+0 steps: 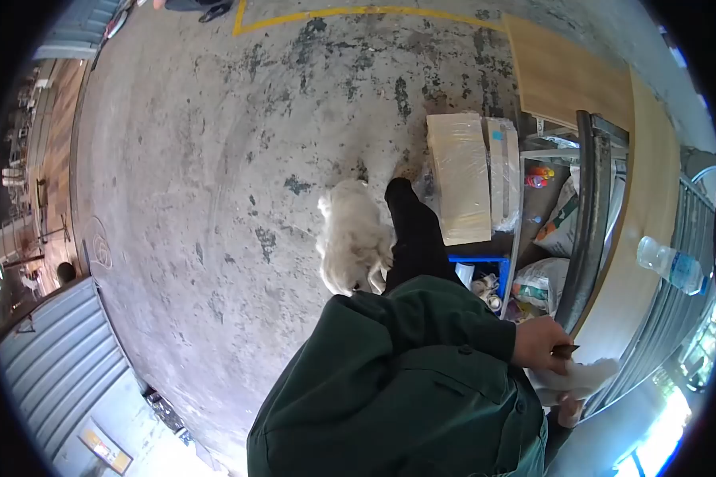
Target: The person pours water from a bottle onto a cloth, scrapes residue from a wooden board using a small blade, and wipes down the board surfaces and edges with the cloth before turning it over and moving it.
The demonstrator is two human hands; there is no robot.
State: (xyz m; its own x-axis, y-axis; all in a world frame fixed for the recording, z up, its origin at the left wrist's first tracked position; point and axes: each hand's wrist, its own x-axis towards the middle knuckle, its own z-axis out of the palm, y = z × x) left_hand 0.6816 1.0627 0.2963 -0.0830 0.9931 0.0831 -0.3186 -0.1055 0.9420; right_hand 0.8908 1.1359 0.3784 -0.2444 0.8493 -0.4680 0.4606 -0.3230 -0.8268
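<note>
At the lower right, my left hand [539, 345] is closed, with a small dark brown pointed piece [565, 350] at its fingers. A soft-looking white cloth or sheet [582, 380] spreads just below that hand. My right hand [570, 410] shows only in part beneath the white cloth, its fingers pressed against the lower edge. Both hands are beside the light wooden bench top [630, 306]. A dark green sleeve [461, 322] covers my left arm.
A white fluffy dog [350, 234] is on the worn concrete floor by my black-clothed leg [415, 234]. Wrapped flat boxes [460, 179] stand near the bench. A blue crate [501, 274], sacks [545, 282], a dark metal bar [589, 215] and a plastic bottle [672, 266] are close by.
</note>
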